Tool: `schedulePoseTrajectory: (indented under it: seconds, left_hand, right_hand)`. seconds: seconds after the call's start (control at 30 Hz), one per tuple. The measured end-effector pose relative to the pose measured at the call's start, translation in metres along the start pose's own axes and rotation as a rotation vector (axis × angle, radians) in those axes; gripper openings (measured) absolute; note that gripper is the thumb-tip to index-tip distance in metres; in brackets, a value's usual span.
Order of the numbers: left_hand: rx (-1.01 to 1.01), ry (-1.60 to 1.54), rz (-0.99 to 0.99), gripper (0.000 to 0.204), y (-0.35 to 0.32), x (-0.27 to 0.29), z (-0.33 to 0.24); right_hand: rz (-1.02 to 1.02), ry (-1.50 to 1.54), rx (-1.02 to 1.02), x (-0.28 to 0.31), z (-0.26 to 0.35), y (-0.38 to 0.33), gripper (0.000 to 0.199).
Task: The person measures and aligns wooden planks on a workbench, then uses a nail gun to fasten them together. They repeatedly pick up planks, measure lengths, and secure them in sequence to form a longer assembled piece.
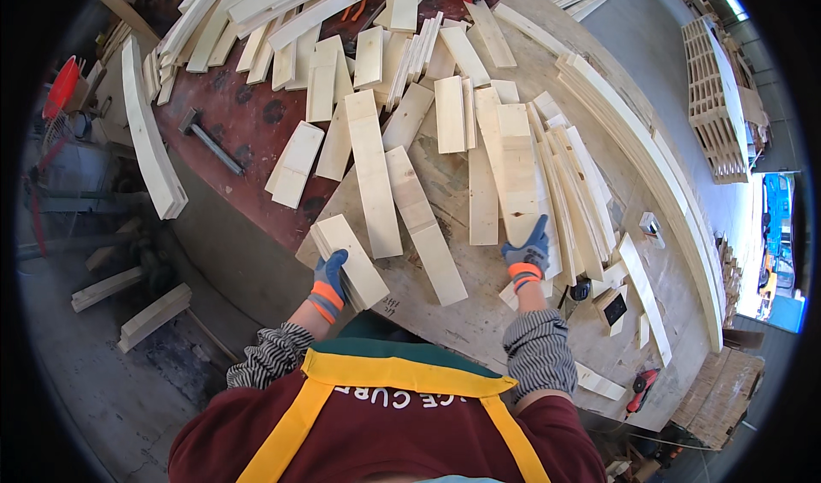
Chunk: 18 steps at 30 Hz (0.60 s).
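My left hand (331,278), in a blue glove with an orange cuff, is closed on the left side of a short stack of wooden boards (355,265) at the table's near edge. My right hand (528,256), gloved alike, grips the near end of a long pale wooden board (517,175), which lies on other boards. Its thumb and a finger rest along the board's two edges. Between my hands, two loose boards (425,226) lie side by side, slightly splayed. Narrow boards on edge (577,188) lean together just right of my right hand.
A hammer (211,141) lies on the dark red tabletop (248,111) at left. Long planks (650,154) run along the right edge. Near my right forearm are a tape measure (581,290) and a red-handled tool (641,389). More boards (291,0) are piled at the far side.
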<state>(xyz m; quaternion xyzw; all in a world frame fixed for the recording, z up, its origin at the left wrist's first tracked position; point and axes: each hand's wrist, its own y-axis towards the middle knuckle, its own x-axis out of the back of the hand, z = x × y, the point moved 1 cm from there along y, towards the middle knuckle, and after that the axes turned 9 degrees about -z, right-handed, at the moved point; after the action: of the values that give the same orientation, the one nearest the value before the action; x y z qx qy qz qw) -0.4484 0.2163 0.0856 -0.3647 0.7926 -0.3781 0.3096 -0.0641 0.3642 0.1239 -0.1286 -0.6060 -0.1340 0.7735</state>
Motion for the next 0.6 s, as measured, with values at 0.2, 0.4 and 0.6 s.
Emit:
schedulePoseTrajectory:
  seconds: [0.2, 0.4, 0.6]
  left_hand:
    - [0.027, -0.021, 0.031, 0.047, 0.01, 0.004, -0.007]
    - [-0.022, 0.063, 0.203, 0.054, 0.012, -0.005, -0.018]
    - [0.001, -0.076, 0.223, 0.053, 0.011, -0.035, -0.033]
  right_hand:
    - [0.027, -0.342, 0.179, 0.004, 0.003, 0.025, 0.106]
    - [0.004, 0.037, 0.291, -0.026, 0.141, 0.057, 0.089]
    - [0.036, 0.042, -0.019, -0.08, 0.236, 0.1, 0.081]
